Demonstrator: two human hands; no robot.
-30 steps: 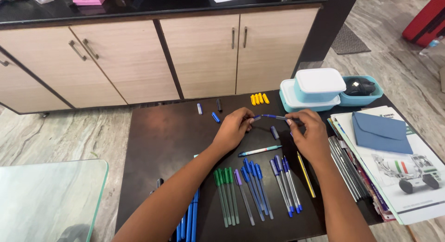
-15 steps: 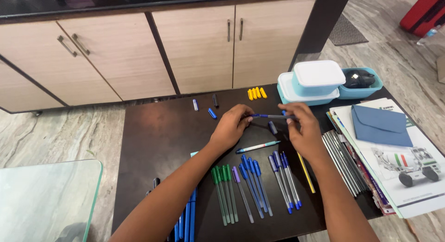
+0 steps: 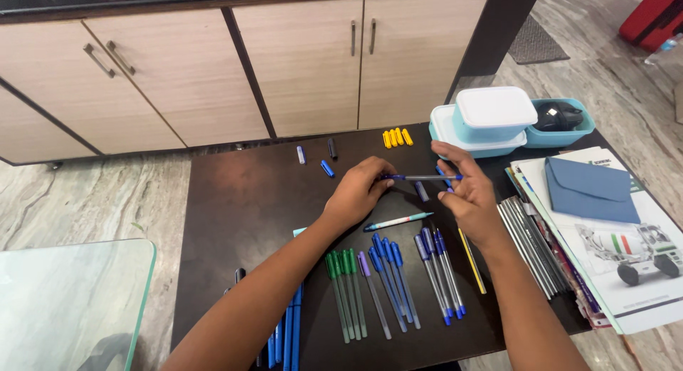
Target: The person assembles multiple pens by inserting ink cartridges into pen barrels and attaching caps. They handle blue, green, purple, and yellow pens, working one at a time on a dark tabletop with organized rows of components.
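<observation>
Both hands hold one blue pen (image 3: 422, 177) level above the dark table (image 3: 242, 200). My left hand (image 3: 359, 191) pinches its left end, where the blue cap sits. My right hand (image 3: 462, 189) grips the right end between thumb and fingers. A loose dark cap (image 3: 422, 192) lies just under the pen. A white and teal pen (image 3: 398, 221) rests below the hands. Nearer to me lie rows of green pens (image 3: 343, 289), a purple pen (image 3: 373, 293) and blue pens (image 3: 390, 278), with more blue pens (image 3: 440, 271) to the right.
Yellow caps (image 3: 397, 138) and three loose caps (image 3: 326, 167) lie at the table's far side. Stacked teal boxes (image 3: 487, 122) stand at the back right beside a teal tub (image 3: 562, 125). Papers and a blue envelope (image 3: 590, 189) cover the right. A glass table (image 3: 64, 300) is at the left.
The pen and both hands have stayed together above the table; my right hand shifted its grip slightly along the pen. The view tilted down a little.
</observation>
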